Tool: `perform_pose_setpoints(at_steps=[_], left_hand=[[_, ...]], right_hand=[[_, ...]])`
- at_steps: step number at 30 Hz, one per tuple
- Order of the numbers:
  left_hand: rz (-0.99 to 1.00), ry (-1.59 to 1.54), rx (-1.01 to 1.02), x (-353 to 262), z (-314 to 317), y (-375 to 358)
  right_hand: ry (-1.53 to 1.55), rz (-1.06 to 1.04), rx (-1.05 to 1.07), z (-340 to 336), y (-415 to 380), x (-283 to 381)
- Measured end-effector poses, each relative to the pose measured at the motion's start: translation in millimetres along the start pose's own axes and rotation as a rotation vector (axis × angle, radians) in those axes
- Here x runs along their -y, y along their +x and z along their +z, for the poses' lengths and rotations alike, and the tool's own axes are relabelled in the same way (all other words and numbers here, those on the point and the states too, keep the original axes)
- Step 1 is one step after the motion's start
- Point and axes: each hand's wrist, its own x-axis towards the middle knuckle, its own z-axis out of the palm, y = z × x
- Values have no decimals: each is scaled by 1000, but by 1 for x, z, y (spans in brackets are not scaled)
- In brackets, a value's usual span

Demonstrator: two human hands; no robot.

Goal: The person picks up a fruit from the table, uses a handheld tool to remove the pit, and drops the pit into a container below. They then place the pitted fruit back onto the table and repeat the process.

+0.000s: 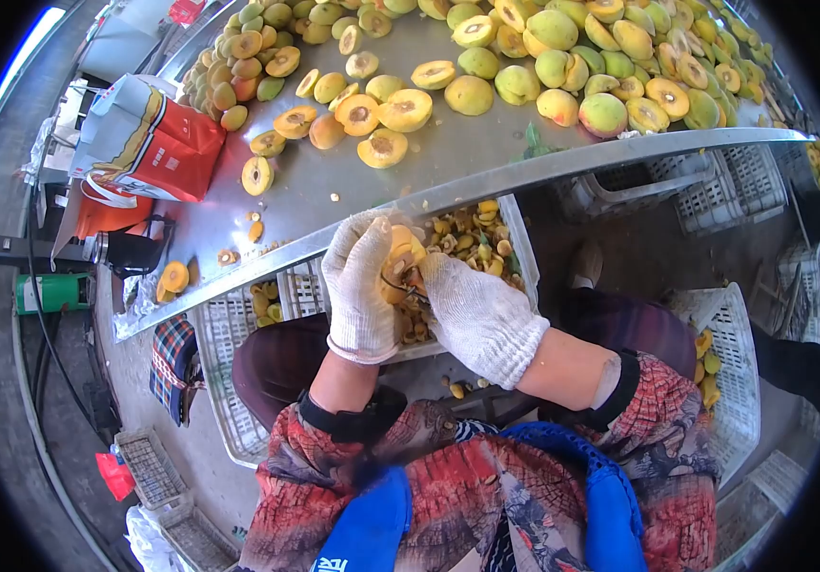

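Observation:
My left hand (360, 291), in a white knitted glove, is closed around a yellow peach half (403, 248) just off the table's near edge. My right hand (481, 315), gloved the same way, is closed at the fruit's right side. A thin, dark, curved tool (392, 283) shows against the peach, its handle hidden in the right hand's fingers. Under both hands stands a white crate (522, 250) of yellow peach pieces. Cut peach halves (381, 149), several with brown pits or hollows, lie on the metal table (324, 205) beyond.
Whole and halved peaches (603, 114) are heaped at the back. A red and white bag (176, 153) and a dark cup (131, 253) stand at the left. More plastic crates (729, 324) flank my legs and sit under the table. The metal rim (524, 186) runs before my hands.

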Motion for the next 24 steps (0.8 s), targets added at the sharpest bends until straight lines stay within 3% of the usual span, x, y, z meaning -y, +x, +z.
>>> perform_pose_setpoints(at_steps=[3,6,9,10,13,14,15,17,19,24], left_hand=[[-38,-42,-27,-3,-3,3],[-202,-55,-93,-2,-18,12],[-136,61,-88,-22,-27,9],[-33,172,-83,-33,-34,8],[32,388,-241,-90,-54,-13],[159,683,-248,-104,-83,-16],[120,862,-264,-115,-118,-17],[84,1852,-301,-137,-163,-22],[185,1882,-379,-141,-200,-21],[193,1591,-390,-139,-184,50]], right_hand=[[-211,-46,-52,-6,8,5],[-520,-200,-205,-14,17,-1],[-564,-184,-270,-23,19,10],[-587,-227,-312,-24,17,9],[-593,-245,-224,-27,14,12],[-688,-228,-169,-25,11,14],[-653,-193,-81,-20,8,11],[-589,-80,114,-25,7,14],[-568,-34,133,-24,9,11],[-568,-78,55,-19,9,10]])
